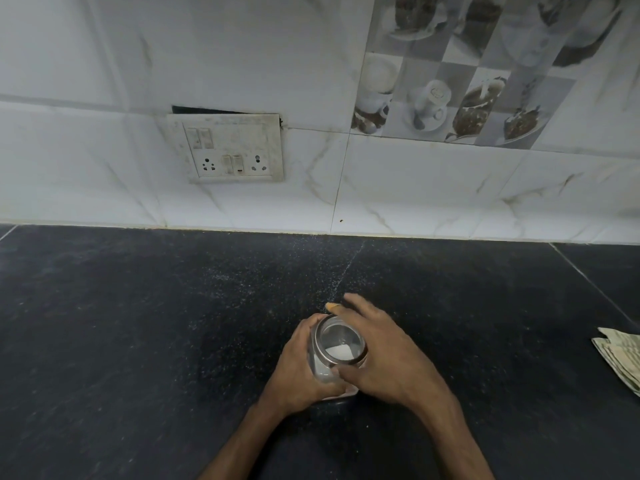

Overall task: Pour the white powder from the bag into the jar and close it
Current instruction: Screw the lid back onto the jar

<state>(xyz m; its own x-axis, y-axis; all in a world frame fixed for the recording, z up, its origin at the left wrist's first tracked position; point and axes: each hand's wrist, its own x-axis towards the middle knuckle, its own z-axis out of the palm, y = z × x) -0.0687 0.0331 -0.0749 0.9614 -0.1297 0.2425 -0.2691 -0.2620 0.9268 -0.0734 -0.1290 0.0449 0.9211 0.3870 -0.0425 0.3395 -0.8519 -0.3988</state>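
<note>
Head view: left hand (pixel 298 362) grips the clear round jar (pixel 319 369) (white powder (pixel 341 351) inside), right hand (pixel 384 355) clasps its steel-rimmed lid (pixel 346 360), closing now, tightening probably next.

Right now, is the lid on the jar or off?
On: the metal-rimmed lid sits on the jar, right hand gripping it. Whether it is tight, cannot tell.

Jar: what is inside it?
White powder lies low in the jar, seen from above. The left grip and right grip cover its sides, so how deep the powder goes is hidden.
</note>
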